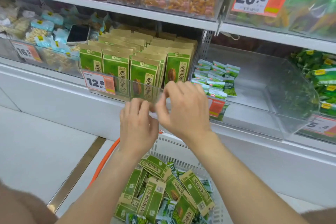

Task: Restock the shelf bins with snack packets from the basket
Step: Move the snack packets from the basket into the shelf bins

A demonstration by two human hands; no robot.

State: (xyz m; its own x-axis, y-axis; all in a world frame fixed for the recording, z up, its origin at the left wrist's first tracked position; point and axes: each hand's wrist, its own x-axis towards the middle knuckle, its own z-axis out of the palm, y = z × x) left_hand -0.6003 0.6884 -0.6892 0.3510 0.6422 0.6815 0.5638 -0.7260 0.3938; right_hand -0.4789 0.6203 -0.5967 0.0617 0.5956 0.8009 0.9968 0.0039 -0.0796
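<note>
A white metal shelf (45,76) carries clear plastic bins side by side: a left bin (54,54) of pale snack bags (45,25), a middle bin (145,85) of upright green-and-brown packets (116,67), and a right bin (272,82) with small green sachets (216,78).

A white slotted basket (174,152) at 6 o'clock is heaped with green-and-kraft snack packets (196,189) lying flat, criss-crossed. At 10 o'clock a clear shelf bin (123,79) holds upright rows of the same packets (116,67). The clear bin (272,96) at 3 o'clock has small green-white sachets (216,78) stacked at its left end.
</note>
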